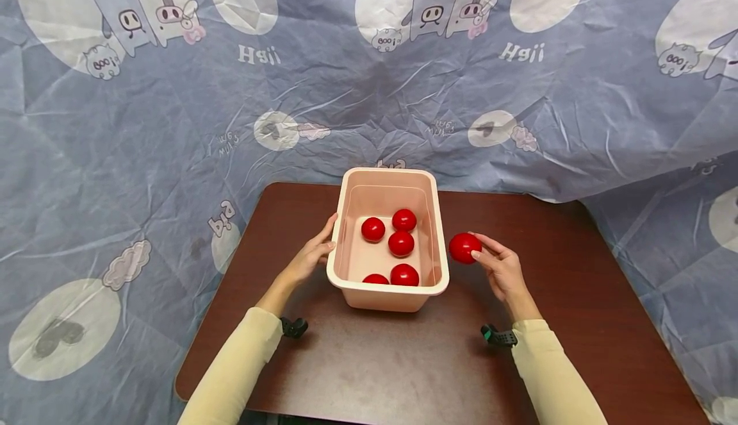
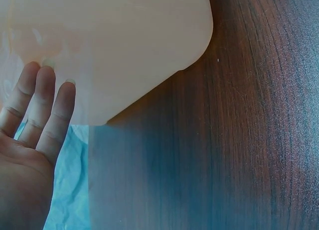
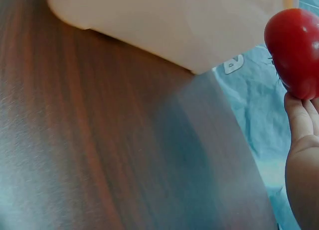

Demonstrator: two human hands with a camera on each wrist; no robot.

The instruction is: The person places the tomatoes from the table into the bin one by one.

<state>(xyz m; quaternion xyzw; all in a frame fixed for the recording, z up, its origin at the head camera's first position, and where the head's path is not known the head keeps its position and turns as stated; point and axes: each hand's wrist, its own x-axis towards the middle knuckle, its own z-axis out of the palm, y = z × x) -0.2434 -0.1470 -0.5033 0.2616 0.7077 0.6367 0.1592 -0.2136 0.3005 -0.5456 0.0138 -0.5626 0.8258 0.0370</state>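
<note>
A pale pink plastic bin (image 1: pixel 380 297) stands on the table with several red tomatoes inside, among them one tomato (image 1: pixel 401 243) near the middle. My right hand (image 1: pixel 503 270) pinches another red tomato (image 1: pixel 461 248) between thumb and fingers, just outside the bin's right rim. The right wrist view shows this tomato (image 3: pixel 294 51) at the fingertips, with dark thin leaf tips on its left side. Against the bin's left side rests my left hand (image 1: pixel 308 259). Its fingers (image 2: pixel 60 108) reach out nearly straight to the bin wall (image 2: pixel 134 41) in the left wrist view.
The dark brown wooden table (image 1: pixel 357 361) extends on both sides of the bin. Behind it hangs a blue-grey printed cloth (image 1: pixel 346 91), close to the bin's far end. Black straps (image 1: pixel 500 336) sit on both wrists.
</note>
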